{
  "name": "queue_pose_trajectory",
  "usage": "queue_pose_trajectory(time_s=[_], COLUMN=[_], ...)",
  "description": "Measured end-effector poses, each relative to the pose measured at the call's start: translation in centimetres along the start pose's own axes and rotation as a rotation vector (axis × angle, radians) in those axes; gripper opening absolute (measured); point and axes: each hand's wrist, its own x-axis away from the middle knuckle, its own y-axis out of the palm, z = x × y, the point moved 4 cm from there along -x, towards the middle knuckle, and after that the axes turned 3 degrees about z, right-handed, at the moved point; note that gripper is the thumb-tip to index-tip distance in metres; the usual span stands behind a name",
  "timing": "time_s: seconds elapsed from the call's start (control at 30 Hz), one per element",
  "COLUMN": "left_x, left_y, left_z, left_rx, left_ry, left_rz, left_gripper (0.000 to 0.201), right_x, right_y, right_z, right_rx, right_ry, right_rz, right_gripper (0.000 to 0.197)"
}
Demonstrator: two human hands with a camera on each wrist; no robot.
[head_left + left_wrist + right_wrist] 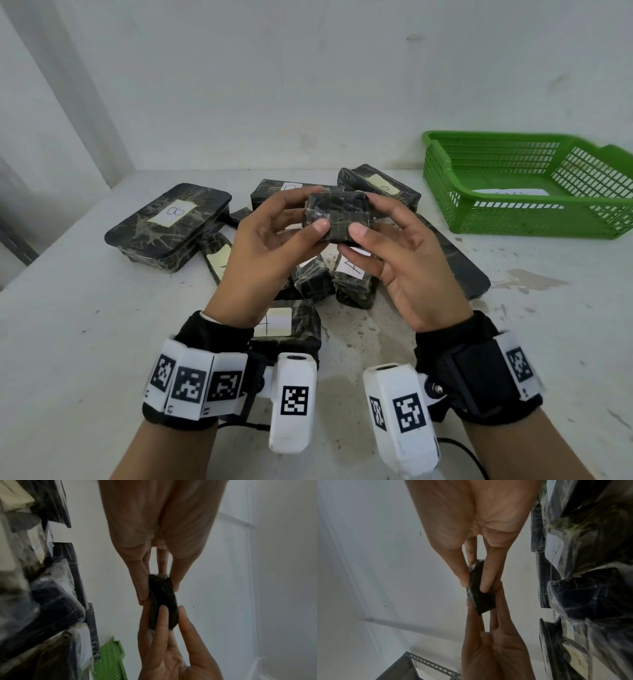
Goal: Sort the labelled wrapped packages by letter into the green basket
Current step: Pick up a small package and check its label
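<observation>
Holding one small wrapped package (337,217) up between both hands, above the pile and clear of the table (85,342). Left hand (270,240): thumb tip pressed on the near face, fingers curled behind the far side, so pinching the left end. Right hand (400,253): thumb tip on the near face next to the left thumb, fingers wrapped round the right end. Same double pinch seen from the left wrist (163,601) and from the right wrist (479,592), package dark, plastic film glinting at its edges. No label legible on the held piece from any view.

Pile of wrapped packages (308,270) lying on the table directly under the hands, black with clear film, overlapping one another. Large flat package marked B (169,226) at the left edge of the pile. Package marked A (354,277) beneath the right palm. Another labelled package (284,325) nearest the wrists, letter partly hidden. Two more at the back, labels partly covered by the hands, letters not readable.

Green basket (527,219) standing on the table to the right, well apart from the pile, against the wall; white slip of paper (510,192) lying inside on its floor, writing too small to read.
</observation>
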Motion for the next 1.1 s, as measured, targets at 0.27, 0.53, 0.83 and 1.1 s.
queue_pose_trajectory(time_s=[0.27, 0.53, 0.83, 1.1], left_x=[0.25, 0.15, 0.12, 0.16], left_y=[0.51, 0.1, 0.06, 0.15], left_z=[0.18, 0.01, 0.08, 0.28], left_rx=[-0.002, -0.017, 0.016, 0.03], left_ry=[0.013, 0.056, 0.069, 0.053], left_rz=[0.032, 0.102, 0.097, 0.051], left_gripper=[0.034, 0.01, 0.009, 0.019], right_x=[-0.09, -0.01, 0.09, -0.05], right_y=[-0.29, 0.03, 0.12, -0.18], right_z=[0.03, 0.47, 0.4, 0.24], right_rx=[0.079, 0.096, 0.091, 0.108], right_ry=[-0.016, -0.012, -0.02, -0.036], right_rz=[0.034, -0.015, -0.024, -0.003], right_gripper=[0.044, 0.047, 0.045, 0.039])
